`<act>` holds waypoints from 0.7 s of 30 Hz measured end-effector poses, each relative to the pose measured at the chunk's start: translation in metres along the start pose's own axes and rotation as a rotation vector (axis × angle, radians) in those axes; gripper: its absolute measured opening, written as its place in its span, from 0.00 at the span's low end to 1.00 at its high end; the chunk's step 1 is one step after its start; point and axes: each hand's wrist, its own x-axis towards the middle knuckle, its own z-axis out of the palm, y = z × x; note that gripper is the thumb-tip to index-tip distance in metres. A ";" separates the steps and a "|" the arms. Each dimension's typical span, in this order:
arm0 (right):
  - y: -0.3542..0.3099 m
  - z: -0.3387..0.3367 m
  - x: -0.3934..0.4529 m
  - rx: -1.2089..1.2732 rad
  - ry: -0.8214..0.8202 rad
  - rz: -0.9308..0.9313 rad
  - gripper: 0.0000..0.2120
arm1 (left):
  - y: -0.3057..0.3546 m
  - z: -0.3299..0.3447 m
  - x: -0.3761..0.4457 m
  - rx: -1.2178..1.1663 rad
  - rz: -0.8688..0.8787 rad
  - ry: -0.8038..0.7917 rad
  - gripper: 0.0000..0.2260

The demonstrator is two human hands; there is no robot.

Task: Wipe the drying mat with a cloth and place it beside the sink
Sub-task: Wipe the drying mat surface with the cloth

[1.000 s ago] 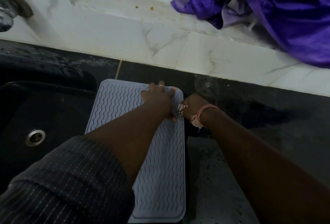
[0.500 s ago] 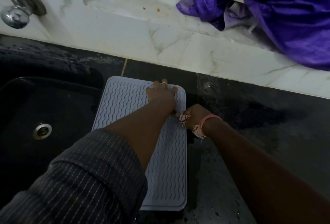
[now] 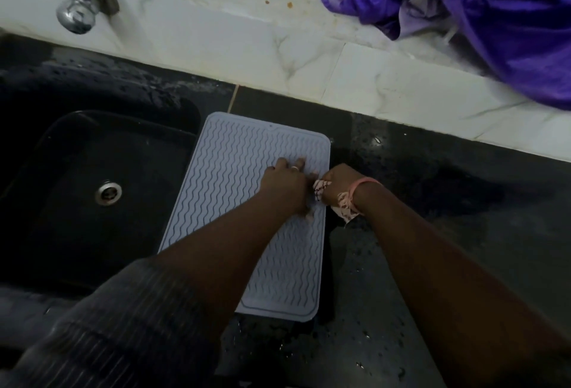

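Both hands at drying mat (image 3: 234, 190) | left fingers (image 3: 296, 162) flat on mat | right fingers (image 3: 332, 176) clamp cloth (image 3: 319, 190)

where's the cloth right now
In the head view, the cloth is bunched in the right hand, at the right edge of the drying mat, beside the left hand.

Single head-worn wide-angle view, no second view to overlap. Looks forward and steeply down onto dark table (image 3: 463, 264). Close range: forearms enter from bottom edge. Sink (image 3: 77, 202) fills left of frame; tiled wall beyond sink, along top.
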 end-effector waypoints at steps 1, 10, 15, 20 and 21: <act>0.002 0.004 -0.007 0.025 -0.001 -0.007 0.06 | 0.000 -0.002 0.001 0.015 -0.006 -0.023 0.47; 0.027 0.038 -0.061 0.225 -0.028 0.005 0.11 | 0.008 0.002 -0.002 0.065 -0.052 -0.004 0.48; 0.023 0.027 -0.054 0.109 -0.080 0.033 0.12 | 0.010 0.004 -0.012 -0.021 -0.035 -0.010 0.47; 0.014 0.002 -0.039 0.185 0.059 0.021 0.09 | 0.021 0.028 -0.055 -0.138 -0.029 0.188 0.37; 0.013 0.000 -0.038 0.201 0.087 0.015 0.10 | 0.024 0.037 -0.062 -0.143 -0.039 0.164 0.39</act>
